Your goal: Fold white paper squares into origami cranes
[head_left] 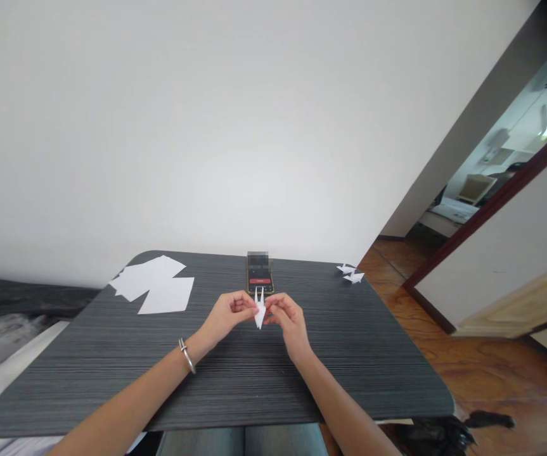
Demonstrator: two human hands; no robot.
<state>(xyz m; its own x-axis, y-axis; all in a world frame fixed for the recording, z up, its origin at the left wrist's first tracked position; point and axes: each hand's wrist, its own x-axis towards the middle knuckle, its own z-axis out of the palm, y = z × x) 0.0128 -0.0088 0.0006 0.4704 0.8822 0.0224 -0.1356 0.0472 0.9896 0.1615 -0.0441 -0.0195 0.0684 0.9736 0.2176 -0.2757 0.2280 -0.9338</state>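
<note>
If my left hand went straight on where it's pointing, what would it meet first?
The folded white paper the left hand seems to pinch; just past it, probably the right hand, though depth is unclear.

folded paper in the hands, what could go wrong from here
The folded paper has thin tips that might bend if the left hand or right hand pinches too hard. The phone sits just beyond, so a forward push could nudge it. The sheets have no visible weight on them and might slide if brushed.

Two hands (pixel 231 310) (pixel 293 323), one bracelet (pixel 188 359) and one folded piece (pixel 260 315) are showing lower centre; one tabletop (pixel 368 361) is carrying one phone (pixel 260 272), two paper figures (pixel 346 270) (pixel 354 277), several overlapping sheets (pixel 169 296).
</note>
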